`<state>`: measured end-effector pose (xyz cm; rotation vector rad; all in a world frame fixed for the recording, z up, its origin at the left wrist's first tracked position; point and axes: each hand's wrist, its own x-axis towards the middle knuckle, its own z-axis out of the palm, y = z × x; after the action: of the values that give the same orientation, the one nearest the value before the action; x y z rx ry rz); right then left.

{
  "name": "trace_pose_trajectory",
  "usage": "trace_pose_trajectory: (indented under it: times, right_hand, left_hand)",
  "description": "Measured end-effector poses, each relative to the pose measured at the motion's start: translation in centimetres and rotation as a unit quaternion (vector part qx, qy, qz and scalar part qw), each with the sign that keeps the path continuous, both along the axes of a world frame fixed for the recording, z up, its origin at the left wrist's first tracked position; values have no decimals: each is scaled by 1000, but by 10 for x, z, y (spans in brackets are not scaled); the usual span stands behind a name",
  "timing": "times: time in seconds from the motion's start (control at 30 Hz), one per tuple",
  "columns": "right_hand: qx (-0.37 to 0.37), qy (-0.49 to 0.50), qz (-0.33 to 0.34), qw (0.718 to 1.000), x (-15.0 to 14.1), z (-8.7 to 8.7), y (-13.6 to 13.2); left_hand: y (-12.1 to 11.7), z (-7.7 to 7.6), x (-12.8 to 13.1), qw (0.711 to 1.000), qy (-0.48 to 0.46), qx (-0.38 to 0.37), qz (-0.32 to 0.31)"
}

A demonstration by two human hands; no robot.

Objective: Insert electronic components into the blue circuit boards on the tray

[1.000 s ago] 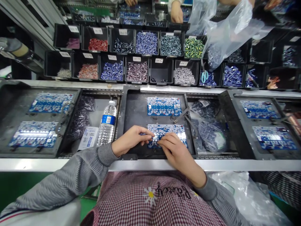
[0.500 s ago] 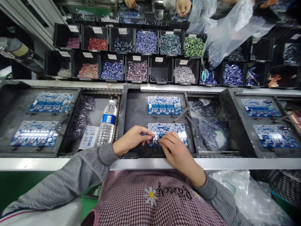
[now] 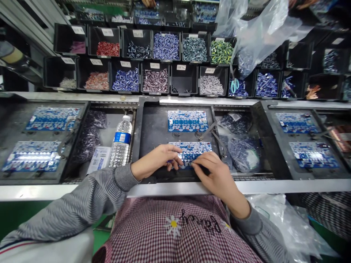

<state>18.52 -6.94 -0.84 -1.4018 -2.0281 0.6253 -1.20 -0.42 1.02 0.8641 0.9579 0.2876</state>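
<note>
Both hands are over the lower blue circuit board (image 3: 197,147) in the middle black tray (image 3: 153,124). My left hand (image 3: 156,160) is at the board's left edge, its fingers curled together. A bit of blue shows by those fingers, too small to make out. My right hand (image 3: 215,171) comes from the lower right, thumb and forefinger pinched at the front part of the board. Whatever lies between its fingertips is hidden. Behind them, the upper circuit board (image 3: 188,121) lies flat in the same tray, beside a metal clip arm (image 3: 208,130).
Black bins of small parts, such as blue ones (image 3: 165,46), line the back. A water bottle (image 3: 120,142) and a small box (image 3: 100,159) stand left. Bagged parts (image 3: 244,154) lie right. Blue scissors (image 3: 234,85) hang at a bin. Another person's hand (image 3: 148,3) shows at the top.
My right hand has shifted slightly rightward along the board, widening the gap between the hands. My left fingers have spread a little over the board's edge. The whole view has moved slightly.
</note>
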Motion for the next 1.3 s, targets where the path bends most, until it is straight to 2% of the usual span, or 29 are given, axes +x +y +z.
trace_pose_trajectory:
  times: [0.13, 0.27, 0.4, 0.6, 0.8, 1.0, 1.1, 1.3]
  right_hand:
    - [-22, -43, 18, 999, 5, -8, 1]
    - [-29, -75, 19, 997, 3, -8, 2]
    - [-19, -83, 18, 996, 2, -7, 1]
    - [6, -25, 29, 999, 4, -9, -1]
    - [21, 62, -10, 998, 12, 5, -7]
    - [-7, -48, -26, 998, 37, -3, -7]
    - [-20, -86, -16, 996, 40, -8, -5]
    - [-16, -107, -17, 994, 36, -6, -2]
  left_hand:
    - [2, -4, 0, 999, -5, 42, -5]
    - [3, -5, 0, 995, 33, 91, -34]
    - [2, -3, 1, 990, 71, 110, -44]
    - [1, -8, 4, 990, 56, 116, -61]
    - [-2, -2, 25, 995, -7, 70, -76]
    - [2, 1, 34, 999, 9, 17, -28]
    - [4, 1, 33, 999, 7, 28, -17]
    - [8, -2, 28, 997, 20, 71, -35]
